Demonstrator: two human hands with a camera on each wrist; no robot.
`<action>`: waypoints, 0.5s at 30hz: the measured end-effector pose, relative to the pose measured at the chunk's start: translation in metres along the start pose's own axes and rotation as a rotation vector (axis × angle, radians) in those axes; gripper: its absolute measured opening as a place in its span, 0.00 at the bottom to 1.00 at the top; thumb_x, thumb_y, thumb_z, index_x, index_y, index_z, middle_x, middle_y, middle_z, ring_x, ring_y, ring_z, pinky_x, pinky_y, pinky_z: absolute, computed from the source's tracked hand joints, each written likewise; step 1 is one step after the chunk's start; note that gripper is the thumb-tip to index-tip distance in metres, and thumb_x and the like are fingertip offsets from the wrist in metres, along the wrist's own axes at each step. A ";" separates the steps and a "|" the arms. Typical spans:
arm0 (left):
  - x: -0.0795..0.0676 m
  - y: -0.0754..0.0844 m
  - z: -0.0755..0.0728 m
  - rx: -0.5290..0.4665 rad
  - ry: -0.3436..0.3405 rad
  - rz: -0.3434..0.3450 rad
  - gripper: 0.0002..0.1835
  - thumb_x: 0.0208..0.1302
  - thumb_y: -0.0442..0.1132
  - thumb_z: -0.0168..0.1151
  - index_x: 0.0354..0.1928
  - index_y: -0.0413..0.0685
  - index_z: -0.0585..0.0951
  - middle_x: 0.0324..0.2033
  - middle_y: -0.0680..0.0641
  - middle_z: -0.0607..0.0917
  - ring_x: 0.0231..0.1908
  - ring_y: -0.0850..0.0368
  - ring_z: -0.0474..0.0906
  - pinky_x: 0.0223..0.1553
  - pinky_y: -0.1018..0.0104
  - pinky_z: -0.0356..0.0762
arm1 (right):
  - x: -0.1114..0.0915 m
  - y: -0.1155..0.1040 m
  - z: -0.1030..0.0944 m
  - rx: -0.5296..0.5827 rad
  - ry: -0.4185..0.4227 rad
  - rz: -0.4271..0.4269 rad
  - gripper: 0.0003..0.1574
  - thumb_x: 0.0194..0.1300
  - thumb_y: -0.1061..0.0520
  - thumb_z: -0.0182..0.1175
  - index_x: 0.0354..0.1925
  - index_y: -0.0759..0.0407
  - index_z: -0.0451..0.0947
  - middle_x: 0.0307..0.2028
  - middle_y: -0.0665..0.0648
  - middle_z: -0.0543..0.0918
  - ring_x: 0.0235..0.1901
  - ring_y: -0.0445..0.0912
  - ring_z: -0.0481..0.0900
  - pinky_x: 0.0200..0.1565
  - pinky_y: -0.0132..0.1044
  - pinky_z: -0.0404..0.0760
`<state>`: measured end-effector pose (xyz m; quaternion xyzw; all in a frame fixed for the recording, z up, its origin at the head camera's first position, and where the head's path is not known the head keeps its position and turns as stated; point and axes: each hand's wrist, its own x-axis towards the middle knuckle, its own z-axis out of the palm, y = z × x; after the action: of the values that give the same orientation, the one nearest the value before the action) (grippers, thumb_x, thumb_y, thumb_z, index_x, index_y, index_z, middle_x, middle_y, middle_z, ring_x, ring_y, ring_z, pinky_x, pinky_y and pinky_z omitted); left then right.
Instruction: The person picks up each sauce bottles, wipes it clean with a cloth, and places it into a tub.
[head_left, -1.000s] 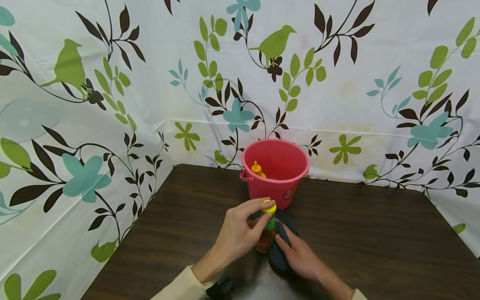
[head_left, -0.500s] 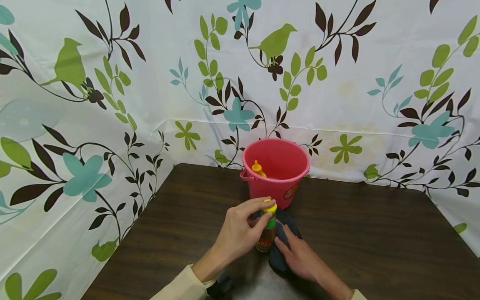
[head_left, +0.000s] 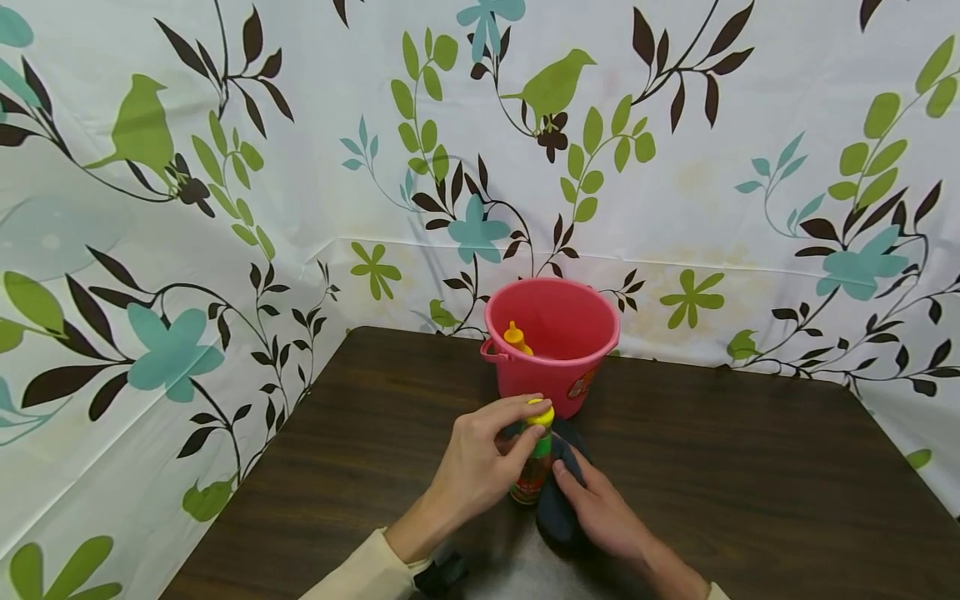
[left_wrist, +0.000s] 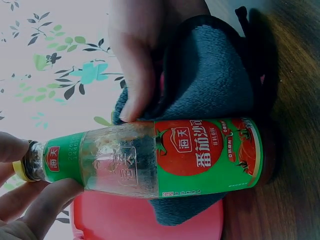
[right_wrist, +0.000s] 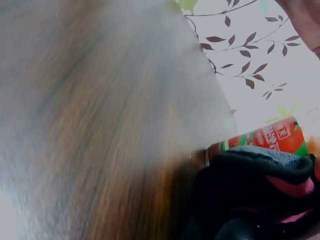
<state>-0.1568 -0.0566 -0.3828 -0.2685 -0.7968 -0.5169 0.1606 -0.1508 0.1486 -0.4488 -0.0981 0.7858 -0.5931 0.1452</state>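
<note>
Head view, bottle [head_left: 531, 482] below left grip [head_left: 480, 454], top pinched, right grip [head_left: 606, 512] holding cloth [head_left: 557, 518] alongside

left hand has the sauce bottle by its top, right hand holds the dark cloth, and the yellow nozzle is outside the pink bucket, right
Not quite: the yellow nozzle sits inside the pink bucket, as the head view shows. The rest holds: the left hand has the sauce bottle by its top, and the right hand holds the dark cloth.
</note>
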 end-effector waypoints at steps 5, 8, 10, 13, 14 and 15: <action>0.001 0.000 0.001 -0.002 0.009 0.008 0.18 0.69 0.36 0.71 0.60 0.55 0.88 0.60 0.52 0.89 0.59 0.58 0.87 0.42 0.71 0.89 | -0.002 -0.007 0.003 0.125 0.027 0.000 0.36 0.85 0.40 0.46 0.83 0.45 0.57 0.83 0.56 0.61 0.84 0.56 0.52 0.81 0.63 0.51; 0.001 0.000 0.001 -0.002 0.010 0.007 0.19 0.69 0.36 0.71 0.60 0.55 0.88 0.60 0.51 0.89 0.58 0.57 0.88 0.43 0.72 0.88 | -0.005 -0.012 0.004 0.202 0.035 0.012 0.36 0.84 0.39 0.46 0.83 0.43 0.58 0.83 0.55 0.59 0.84 0.55 0.52 0.81 0.58 0.54; 0.000 0.000 0.001 -0.002 0.007 0.003 0.19 0.69 0.36 0.71 0.60 0.55 0.88 0.60 0.51 0.89 0.58 0.57 0.88 0.44 0.73 0.88 | -0.007 -0.016 0.004 0.237 0.048 0.023 0.36 0.84 0.39 0.46 0.83 0.42 0.58 0.83 0.56 0.60 0.82 0.56 0.55 0.78 0.53 0.62; 0.000 0.000 0.001 -0.004 0.001 -0.003 0.19 0.69 0.36 0.72 0.61 0.55 0.88 0.60 0.51 0.89 0.59 0.57 0.88 0.45 0.74 0.87 | -0.009 -0.022 0.004 0.273 0.078 0.044 0.36 0.84 0.38 0.47 0.82 0.44 0.58 0.81 0.58 0.62 0.79 0.56 0.60 0.69 0.41 0.71; 0.000 0.000 0.001 -0.005 0.001 -0.003 0.19 0.69 0.36 0.71 0.61 0.55 0.88 0.60 0.50 0.89 0.59 0.56 0.88 0.45 0.74 0.87 | -0.010 -0.024 0.004 0.283 0.090 0.051 0.37 0.84 0.38 0.47 0.82 0.46 0.59 0.80 0.58 0.64 0.78 0.55 0.62 0.66 0.38 0.73; 0.000 -0.001 0.001 -0.006 0.001 -0.002 0.19 0.69 0.36 0.72 0.61 0.55 0.88 0.60 0.50 0.89 0.59 0.56 0.88 0.45 0.74 0.87 | -0.011 -0.026 0.003 0.294 0.102 0.057 0.37 0.84 0.38 0.47 0.82 0.47 0.59 0.79 0.59 0.65 0.76 0.55 0.64 0.63 0.36 0.74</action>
<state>-0.1572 -0.0562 -0.3834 -0.2681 -0.7955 -0.5194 0.1598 -0.1400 0.1418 -0.4233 -0.0234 0.6993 -0.7016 0.1346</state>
